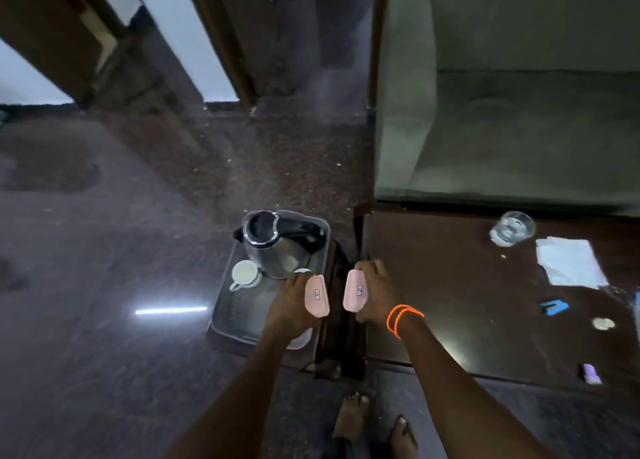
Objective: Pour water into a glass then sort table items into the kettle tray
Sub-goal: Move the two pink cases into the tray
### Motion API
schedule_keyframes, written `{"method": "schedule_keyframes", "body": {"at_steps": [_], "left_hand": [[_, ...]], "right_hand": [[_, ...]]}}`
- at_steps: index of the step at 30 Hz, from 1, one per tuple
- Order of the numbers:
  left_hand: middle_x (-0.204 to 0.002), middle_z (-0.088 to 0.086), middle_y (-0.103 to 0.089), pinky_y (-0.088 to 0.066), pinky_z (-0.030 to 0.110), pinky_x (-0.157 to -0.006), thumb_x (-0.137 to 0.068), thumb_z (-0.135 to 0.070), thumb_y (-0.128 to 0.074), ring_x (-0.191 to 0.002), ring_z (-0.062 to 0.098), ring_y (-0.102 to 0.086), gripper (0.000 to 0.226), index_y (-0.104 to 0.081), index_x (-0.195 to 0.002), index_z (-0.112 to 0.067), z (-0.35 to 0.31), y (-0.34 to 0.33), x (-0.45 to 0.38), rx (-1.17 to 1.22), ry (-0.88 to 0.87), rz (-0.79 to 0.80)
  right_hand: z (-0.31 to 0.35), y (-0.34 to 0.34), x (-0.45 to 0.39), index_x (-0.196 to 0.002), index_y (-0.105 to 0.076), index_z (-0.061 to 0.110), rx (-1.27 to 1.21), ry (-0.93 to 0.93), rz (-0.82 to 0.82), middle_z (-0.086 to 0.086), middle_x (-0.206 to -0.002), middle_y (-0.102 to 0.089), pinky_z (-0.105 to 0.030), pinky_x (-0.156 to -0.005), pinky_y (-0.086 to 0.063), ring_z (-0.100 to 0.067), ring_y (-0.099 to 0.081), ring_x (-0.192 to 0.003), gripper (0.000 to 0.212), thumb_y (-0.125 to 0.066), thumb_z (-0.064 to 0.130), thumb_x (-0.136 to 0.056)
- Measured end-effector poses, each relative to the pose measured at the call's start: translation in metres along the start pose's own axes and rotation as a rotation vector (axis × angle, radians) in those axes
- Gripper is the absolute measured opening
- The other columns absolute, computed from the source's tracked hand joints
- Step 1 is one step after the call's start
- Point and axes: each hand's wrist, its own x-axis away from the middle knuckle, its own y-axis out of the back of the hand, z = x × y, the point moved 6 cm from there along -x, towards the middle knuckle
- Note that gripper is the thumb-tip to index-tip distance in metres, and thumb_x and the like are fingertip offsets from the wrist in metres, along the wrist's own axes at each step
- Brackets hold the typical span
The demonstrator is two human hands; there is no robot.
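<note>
A steel kettle point(273, 247) with a black lid and handle stands at the far end of a dark tray point(239, 320), with a white cup point(245, 273) beside it. My left hand point(294, 306) hangs over the tray's right side with its fingers pointing down, next to a small white thing point(303, 270). My right hand point(372, 292), with orange bands on the wrist, is curled at the left edge of the dark table point(450, 302). I see both hands from the back, so what they hold is hidden. A glass point(512, 228) with water stands on the table's far side.
On the table lie a white napkin point(568, 261), a small blue thing point(554, 308), a round pale thing point(603, 323) and a purple thing point(590, 373). A green sofa point(502, 112) stands behind the table. My bare feet point(374, 424) are on the dark floor.
</note>
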Motion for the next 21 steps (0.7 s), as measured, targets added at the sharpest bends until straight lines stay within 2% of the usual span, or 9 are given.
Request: {"method": "schedule_keyframes", "body": {"at_steps": [4,9,13,17,21], "left_hand": [[-0.131,0.004,-0.059,-0.048,0.036,-0.092,-0.042,-0.024,-0.091,-0.119,0.029,-0.057,0.1,-0.054,-0.135,-0.023,0.062,0.035,0.017,-0.032,0.102,-0.045],[-0.142,0.008,-0.053,-0.043,0.038,-0.109,-0.043,-0.029,-0.096,-0.132,0.031,-0.048,0.112,-0.052,-0.145,-0.021,0.122,0.051,0.032,-0.071,0.191,0.0],[-0.145,0.004,-0.049,-0.042,0.039,-0.11,-0.047,-0.033,-0.097,-0.134,0.027,-0.045,0.112,-0.049,-0.148,-0.027,0.151,0.055,0.033,-0.096,0.211,0.015],[-0.144,0.004,-0.049,-0.044,0.037,-0.108,-0.049,-0.033,-0.097,-0.134,0.027,-0.046,0.112,-0.048,-0.149,-0.031,0.165,0.056,0.023,-0.098,0.229,0.031],[-0.148,0.001,-0.047,-0.046,0.04,-0.108,-0.05,-0.036,-0.097,-0.137,0.024,-0.043,0.115,-0.043,-0.151,-0.037,0.177,0.05,0.013,-0.139,0.232,0.103]], "right_hand": [[0.058,-0.043,-0.019,-0.114,-0.04,0.024,0.103,0.104,0.07,0.002,-0.119,-0.035,-0.037,-0.077,-0.055,-0.025,-0.055,-0.099,0.093,-0.088,0.025,-0.034],[0.106,-0.089,-0.032,-0.12,-0.042,0.025,0.212,0.212,0.088,0.001,-0.121,-0.04,-0.037,-0.084,-0.051,-0.025,-0.05,-0.109,0.096,-0.088,0.035,-0.037],[0.123,-0.123,-0.04,-0.119,-0.041,0.025,0.339,0.248,0.122,0.001,-0.123,-0.042,-0.045,-0.09,-0.046,-0.028,-0.044,-0.114,0.093,-0.086,0.043,-0.04],[0.131,-0.142,-0.049,-0.117,-0.044,0.023,0.459,0.303,0.131,0.001,-0.12,-0.045,-0.044,-0.086,-0.038,-0.027,-0.043,-0.112,0.083,-0.084,0.049,-0.048],[0.134,-0.157,-0.055,-0.119,-0.046,0.022,0.551,0.33,0.133,0.0,-0.124,-0.049,-0.045,-0.087,-0.034,-0.027,-0.043,-0.115,0.08,-0.086,0.044,-0.053]]}}
